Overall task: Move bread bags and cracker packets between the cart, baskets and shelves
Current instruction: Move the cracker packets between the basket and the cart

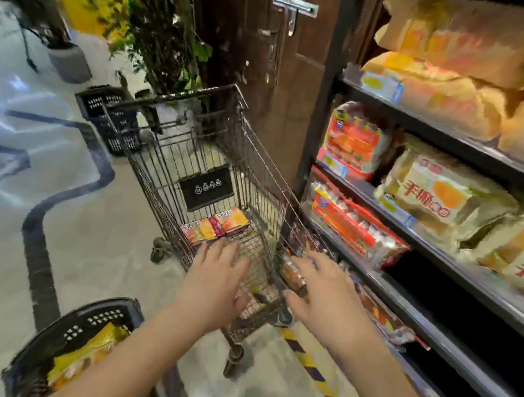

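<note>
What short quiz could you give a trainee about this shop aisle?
1. True or false: the shelves stand on the person's left.
2. Where do the two cracker packets lie? A: on the bottom of the cart. B: in a hand. C: on the highest shelf.
3. How many black baskets stand on the floor?

Key: 1 false, they are on the right; 2 A; 3 two, one near the person and one beyond the cart.
</note>
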### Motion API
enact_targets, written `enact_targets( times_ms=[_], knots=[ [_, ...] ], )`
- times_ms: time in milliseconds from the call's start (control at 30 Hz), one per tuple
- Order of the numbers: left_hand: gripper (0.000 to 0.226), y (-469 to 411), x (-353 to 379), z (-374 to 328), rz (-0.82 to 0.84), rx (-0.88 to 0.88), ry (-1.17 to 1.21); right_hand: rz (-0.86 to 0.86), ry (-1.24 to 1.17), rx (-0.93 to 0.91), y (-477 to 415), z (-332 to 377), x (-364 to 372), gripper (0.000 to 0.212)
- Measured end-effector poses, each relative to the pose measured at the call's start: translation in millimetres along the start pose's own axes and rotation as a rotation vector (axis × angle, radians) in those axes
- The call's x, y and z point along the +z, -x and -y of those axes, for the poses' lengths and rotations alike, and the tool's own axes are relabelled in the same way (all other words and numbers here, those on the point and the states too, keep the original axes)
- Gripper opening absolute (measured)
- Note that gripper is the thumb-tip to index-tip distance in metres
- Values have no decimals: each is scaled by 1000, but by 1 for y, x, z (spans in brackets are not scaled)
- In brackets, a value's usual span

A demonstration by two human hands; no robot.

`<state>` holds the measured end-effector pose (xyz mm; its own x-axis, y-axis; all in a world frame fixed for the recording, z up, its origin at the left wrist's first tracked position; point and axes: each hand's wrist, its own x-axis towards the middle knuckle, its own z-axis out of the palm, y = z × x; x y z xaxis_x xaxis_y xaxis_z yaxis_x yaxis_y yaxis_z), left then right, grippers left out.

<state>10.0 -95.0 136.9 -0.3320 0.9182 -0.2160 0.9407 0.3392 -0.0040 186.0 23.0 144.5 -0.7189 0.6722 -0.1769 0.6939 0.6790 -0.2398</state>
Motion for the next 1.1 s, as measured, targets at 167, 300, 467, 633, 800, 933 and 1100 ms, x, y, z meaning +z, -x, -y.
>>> enact_targets(
  times_ms=[167, 300, 467, 633, 800, 933, 1100],
  knots=[
    [70, -47, -2, 31, 24, -129, 41, 106, -4, -107, -87, 0, -9, 66],
    [70, -87, 5, 47, 53, -251, 105, 177, 38, -213, -160, 1, -10, 67],
    [69, -139, 12, 59, 75, -410, 156, 268, -2, -322, -245, 0, 1, 68],
    [68, -185, 20, 68, 147, -535, 199, 363, -29, -375, -316, -13, 17, 65],
    [68, -229, 36, 83, 205, -601, 258, 418, 9, -415, -372, -17, 36, 65],
    [70, -263, 68, 106, 223, -672, 382, 462, -31, -381, -416, -17, 63, 63],
    [75, -308, 131, 144, 272, -851, 627, 499, -112, -335, -466, -16, 113, 60]
  ],
)
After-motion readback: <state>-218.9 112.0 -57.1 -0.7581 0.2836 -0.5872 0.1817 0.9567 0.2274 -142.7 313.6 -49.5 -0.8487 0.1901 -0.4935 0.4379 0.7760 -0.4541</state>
